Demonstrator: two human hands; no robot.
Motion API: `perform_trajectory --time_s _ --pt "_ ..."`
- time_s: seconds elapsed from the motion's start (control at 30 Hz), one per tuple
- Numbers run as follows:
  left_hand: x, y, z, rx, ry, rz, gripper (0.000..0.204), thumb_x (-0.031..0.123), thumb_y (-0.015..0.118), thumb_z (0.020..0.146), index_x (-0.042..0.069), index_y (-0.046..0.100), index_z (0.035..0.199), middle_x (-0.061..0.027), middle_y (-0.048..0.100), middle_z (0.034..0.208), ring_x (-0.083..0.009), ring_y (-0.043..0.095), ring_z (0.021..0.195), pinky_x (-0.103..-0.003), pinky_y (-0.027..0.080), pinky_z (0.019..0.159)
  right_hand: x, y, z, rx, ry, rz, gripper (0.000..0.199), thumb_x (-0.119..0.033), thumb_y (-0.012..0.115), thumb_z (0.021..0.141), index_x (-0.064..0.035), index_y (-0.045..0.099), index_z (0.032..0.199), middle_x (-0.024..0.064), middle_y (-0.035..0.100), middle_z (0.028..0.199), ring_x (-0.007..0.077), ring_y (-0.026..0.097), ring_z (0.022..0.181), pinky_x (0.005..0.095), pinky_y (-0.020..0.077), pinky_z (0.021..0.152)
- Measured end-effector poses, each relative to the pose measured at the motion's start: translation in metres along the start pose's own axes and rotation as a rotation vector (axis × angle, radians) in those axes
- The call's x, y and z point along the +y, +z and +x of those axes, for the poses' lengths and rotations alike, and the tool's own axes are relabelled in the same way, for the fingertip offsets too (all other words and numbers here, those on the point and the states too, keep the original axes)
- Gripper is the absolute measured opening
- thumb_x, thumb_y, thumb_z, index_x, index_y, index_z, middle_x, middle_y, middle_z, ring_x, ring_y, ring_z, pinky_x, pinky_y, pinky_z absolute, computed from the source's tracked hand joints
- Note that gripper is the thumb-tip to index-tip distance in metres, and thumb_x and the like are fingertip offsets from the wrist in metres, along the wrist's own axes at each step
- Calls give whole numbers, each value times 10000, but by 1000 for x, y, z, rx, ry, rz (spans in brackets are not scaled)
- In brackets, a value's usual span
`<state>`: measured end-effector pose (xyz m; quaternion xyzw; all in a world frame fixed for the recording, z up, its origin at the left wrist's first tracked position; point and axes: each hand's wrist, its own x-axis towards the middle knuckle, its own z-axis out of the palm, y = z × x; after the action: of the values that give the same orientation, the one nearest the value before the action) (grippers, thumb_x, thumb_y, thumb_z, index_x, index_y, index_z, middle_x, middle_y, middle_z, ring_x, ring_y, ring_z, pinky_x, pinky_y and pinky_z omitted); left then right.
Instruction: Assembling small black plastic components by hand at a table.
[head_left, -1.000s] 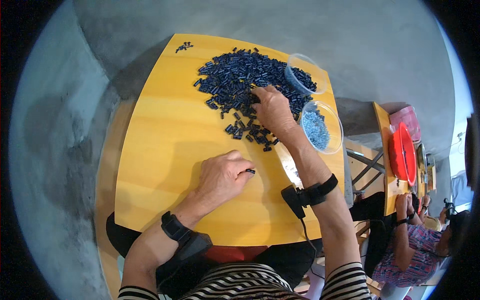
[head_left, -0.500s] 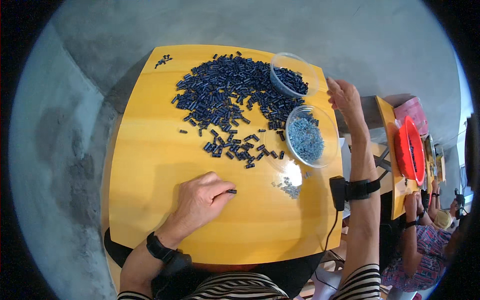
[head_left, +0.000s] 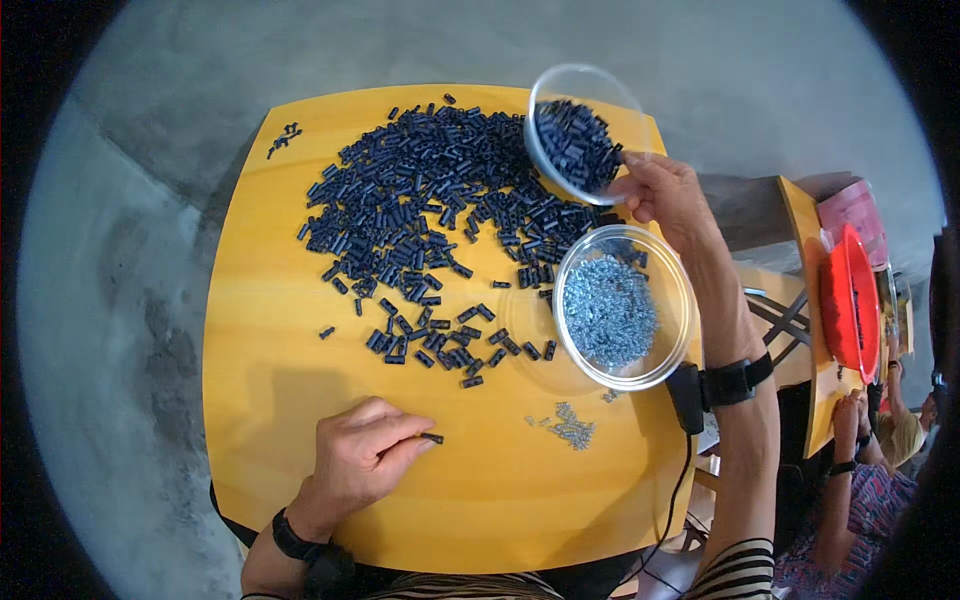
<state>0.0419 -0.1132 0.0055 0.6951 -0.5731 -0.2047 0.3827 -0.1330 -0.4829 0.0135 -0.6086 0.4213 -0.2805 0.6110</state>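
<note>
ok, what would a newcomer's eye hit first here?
The big heap of dark pieces, sprawled across the far half of the yellow table. Next, the right hand's grip on a clear bowl of more at the far right corner; nearer, a tub of bluish bits.

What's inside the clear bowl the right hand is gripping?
The clear bowl in the right hand contains a heap of small dark cylindrical pieces. Whatever lies beneath the top ones cannot be seen.

Soft light (black fisheye corners)
</note>
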Motion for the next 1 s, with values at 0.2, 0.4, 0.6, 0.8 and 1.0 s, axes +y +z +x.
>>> perform_trajectory --time_s 0.2,0.4,0.6,0.8,1.0 --pt "7 -4 -1 -20 -47 70 168 71 761 674 83 717 835 -56 630 702 -182 621 592 -281 489 532 -15 4 -8 110 -175 43 337 -182 555 926 77 576 1141 147 673 796 100 540 524 223 456 445" --pt "8 -3 3 -44 -64 63 163 71 760 680 82 718 837 -54 634 702 -173 626 592 -276 490 527 -19 3 -18 115 -228 79 361 -179 557 924 87 554 1170 144 666 799 107 568 555 227 475 457" --pt "7 -3 2 -35 -51 87 156 65 757 684 79 718 834 -55 632 697 -171 626 592 -275 492 530 -22 6 -22 115 -244 58 368 -176 565 921 89 550 1177 145 661 793 114 575 549 227 482 453" --pt "8 -2 0 -19 -58 56 151 61 750 691 77 717 837 -56 630 703 -173 623 591 -279 490 529 -23 12 -26 89 -275 60 349 -164 549 928 84 560 1173 136 657 784 115 583 546 219 487 442" --pt "7 -2 1 -15 -23 63 149 63 754 690 77 715 833 -55 618 694 -176 618 593 -277 482 527 -32 20 -32 101 -290 -21 330 -158 543 930 59 574 1178 127 654 779 109 585 550 217 496 450"
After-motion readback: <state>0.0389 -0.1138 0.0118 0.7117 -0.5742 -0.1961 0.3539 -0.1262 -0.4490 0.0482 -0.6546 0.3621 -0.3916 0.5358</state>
